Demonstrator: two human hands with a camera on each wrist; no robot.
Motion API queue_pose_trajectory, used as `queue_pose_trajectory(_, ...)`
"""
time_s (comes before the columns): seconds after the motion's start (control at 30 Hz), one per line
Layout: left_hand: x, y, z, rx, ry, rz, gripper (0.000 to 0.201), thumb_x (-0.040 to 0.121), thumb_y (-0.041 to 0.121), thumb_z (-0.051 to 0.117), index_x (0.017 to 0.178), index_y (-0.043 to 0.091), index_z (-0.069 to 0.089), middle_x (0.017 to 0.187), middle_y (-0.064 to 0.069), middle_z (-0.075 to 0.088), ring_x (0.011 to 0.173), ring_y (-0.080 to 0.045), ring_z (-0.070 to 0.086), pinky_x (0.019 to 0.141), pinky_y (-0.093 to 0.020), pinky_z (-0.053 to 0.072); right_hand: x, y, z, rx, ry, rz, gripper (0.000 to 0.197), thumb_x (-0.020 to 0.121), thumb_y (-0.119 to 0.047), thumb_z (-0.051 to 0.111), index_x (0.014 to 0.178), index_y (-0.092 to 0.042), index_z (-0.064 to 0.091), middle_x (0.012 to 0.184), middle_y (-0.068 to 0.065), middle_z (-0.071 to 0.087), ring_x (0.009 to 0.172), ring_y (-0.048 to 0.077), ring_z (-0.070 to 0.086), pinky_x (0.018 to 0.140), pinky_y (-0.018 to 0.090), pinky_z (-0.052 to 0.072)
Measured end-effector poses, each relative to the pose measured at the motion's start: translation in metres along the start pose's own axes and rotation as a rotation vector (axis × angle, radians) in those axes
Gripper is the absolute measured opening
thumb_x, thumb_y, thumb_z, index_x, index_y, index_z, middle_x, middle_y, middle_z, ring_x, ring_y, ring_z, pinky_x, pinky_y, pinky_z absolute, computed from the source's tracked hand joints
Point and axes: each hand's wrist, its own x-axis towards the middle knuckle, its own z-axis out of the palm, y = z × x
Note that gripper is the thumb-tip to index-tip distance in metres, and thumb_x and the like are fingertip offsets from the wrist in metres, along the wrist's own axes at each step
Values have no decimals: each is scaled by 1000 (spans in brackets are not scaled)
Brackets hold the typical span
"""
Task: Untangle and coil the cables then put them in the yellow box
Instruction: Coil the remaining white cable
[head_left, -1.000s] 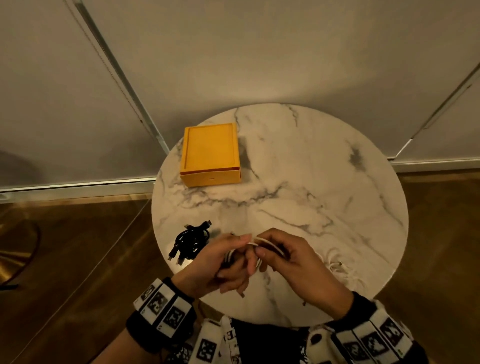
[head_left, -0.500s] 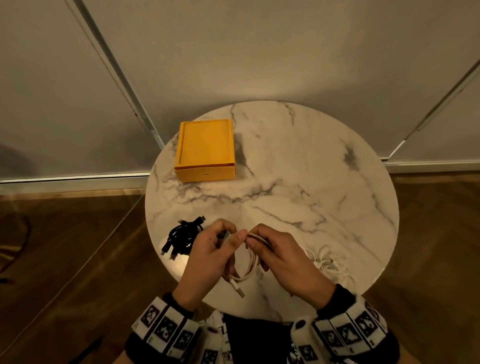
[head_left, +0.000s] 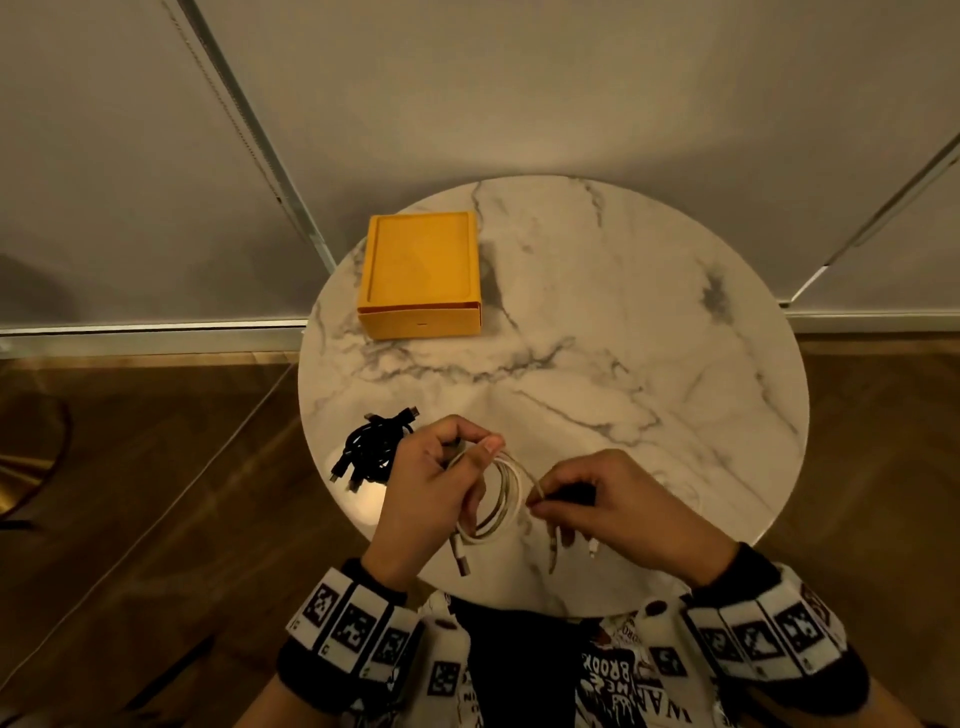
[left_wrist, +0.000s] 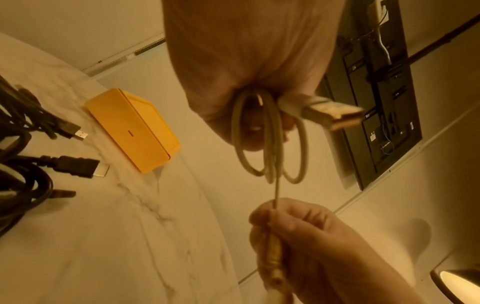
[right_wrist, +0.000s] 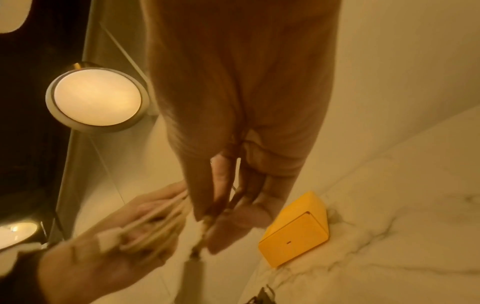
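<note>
A white cable (head_left: 505, 499) hangs in a few loops over the near edge of the round marble table (head_left: 623, 332). My left hand (head_left: 436, 488) grips the loops (left_wrist: 270, 144) at their top, and a USB plug (left_wrist: 332, 115) sticks out beside the fingers. My right hand (head_left: 602, 499) pinches the cable's free end (left_wrist: 275, 197) just right of the coil; its plug dangles below. A bundle of black cables (head_left: 374, 452) lies on the table left of my left hand. The yellow box (head_left: 421, 273) stands shut at the back left of the table.
More white cable (head_left: 680, 493) lies on the table behind my right hand, mostly hidden. Walls stand close behind the table, and wooden floor surrounds it. A lit round lamp (right_wrist: 96, 98) and a black socket panel (left_wrist: 376, 102) show in the wrist views.
My hands have drawn apart, the right one going rightward with the cable's end. The white coil now hangs open between them, with more loops visible than before.
</note>
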Motion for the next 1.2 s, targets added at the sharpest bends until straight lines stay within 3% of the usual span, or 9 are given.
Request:
queue_pose_trajectory(0.1, -3, -2, 7, -144, -45, -78, 19, 86, 21, 61, 83, 2, 59, 37, -4, 39, 25, -14, 31, 34, -23, 38, 5, 3, 1, 30, 190, 25, 6, 86, -6, 70, 84, -7, 75, 68, 5, 73, 61, 14, 69, 59, 25, 55)
queue_pose_trajectory(0.2, -3, 1, 12, -271, -87, -121, 21, 84, 22, 59, 83, 2, 55, 38, -5, 34, 25, -13, 28, 32, -24, 39, 9, 1, 11, 292, 287, 63, 5, 85, 4, 67, 84, 4, 72, 68, 11, 72, 60, 20, 71, 58, 31, 58)
queue_pose_trajectory(0.37, 6, -1, 12, -249, 29, -38, 25, 84, 26, 59, 83, 2, 53, 39, -6, 32, 30, -14, 24, 35, -20, 35, 11, -6, 20, 856, 282, 135, 14, 80, -2, 66, 92, 4, 68, 72, 21, 70, 58, 27, 70, 48, 29, 54)
queue_pose_trajectory(0.6, 3, -7, 17, -120, 84, 81, 17, 87, 22, 58, 84, 6, 53, 39, -5, 40, 31, -13, 32, 37, -21, 31, 18, 2, 36, 1114, 257, 279, 23, 74, -9, 65, 96, -2, 63, 66, 12, 69, 49, 17, 65, 45, 27, 54)
queue_pose_trajectory(0.73, 2, -2, 16, -48, 86, 149, 14, 88, 20, 59, 83, 7, 57, 43, -5, 42, 36, -11, 36, 42, -20, 34, 16, -2, 46, 1213, 180, 289, 20, 79, -13, 59, 94, -3, 67, 78, 13, 71, 68, 23, 69, 66, 35, 58)
queue_pose_trajectory(0.9, 7, 6, 5, 158, 46, 267, 10, 91, 33, 65, 85, 25, 63, 57, -18, 60, 47, -34, 56, 46, -45, 48, 15, -11, 43, 1279, 35, 291, 31, 93, -28, 46, 102, -5, 65, 89, 13, 71, 84, 24, 66, 87, 40, 46)
queue_pose_trajectory(0.97, 9, 9, 12, 255, -1, 344, 6, 90, 34, 66, 87, 29, 63, 64, -5, 66, 57, -24, 65, 53, -42, 51, 12, -9, 37, 1284, 57, 274, 31, 95, -29, 43, 94, -9, 67, 82, 8, 69, 77, 20, 64, 88, 40, 44)
queue_pose_trajectory(1.07, 14, 10, 31, 316, -85, 379, 7, 87, 24, 70, 92, 23, 65, 76, 6, 71, 70, -8, 69, 62, -34, 56, 5, -5, 27, 1280, 130, 235, 29, 94, -27, 46, 86, -9, 68, 69, 6, 65, 65, 16, 60, 72, 29, 49)
queue_pose_trajectory(1.2, 24, 3, 54, 329, -273, 316, 26, 83, 28, 71, 108, 32, 63, 96, 16, 72, 88, -2, 69, 77, -21, 56, -6, 14, 9, 1308, 427, 232, 25, 98, -13, 44, 104, 1, 63, 81, 11, 64, 64, 14, 61, 64, 24, 53)
